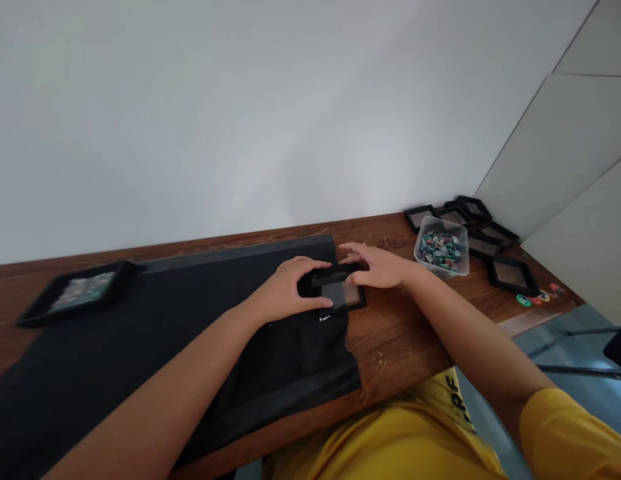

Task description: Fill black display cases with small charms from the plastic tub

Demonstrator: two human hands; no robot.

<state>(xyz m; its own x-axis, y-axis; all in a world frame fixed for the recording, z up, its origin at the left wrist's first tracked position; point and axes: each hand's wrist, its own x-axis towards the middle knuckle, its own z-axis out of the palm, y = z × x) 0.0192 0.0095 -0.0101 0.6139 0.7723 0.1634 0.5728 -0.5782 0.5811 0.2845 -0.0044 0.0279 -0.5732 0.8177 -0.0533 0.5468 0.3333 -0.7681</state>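
Observation:
A small black frame (pixel 357 300) with a clear window lies flat near the right end of a black cloth (pixel 190 340). My left hand (pixel 287 290) grips its left side, thumb along the near side and index finger by the far edge. From the right, my right hand (pixel 377 267) holds the far right part, its thumb on the frame and its other fingers beyond the far edge. The fingertips of both hands partly hide the frame. Just below it, a small white mark (pixel 325 318) shows on the cloth.
On the left stands a larger black frame (pixel 80 293) with small coloured pieces inside. A clear plastic tub (pixel 443 247) of similar pieces sits at the right. Around it lie several black frames (pixel 513 275). Round stickers (pixel 523 301) are by the wooden table's (pixel 395 333) right edge.

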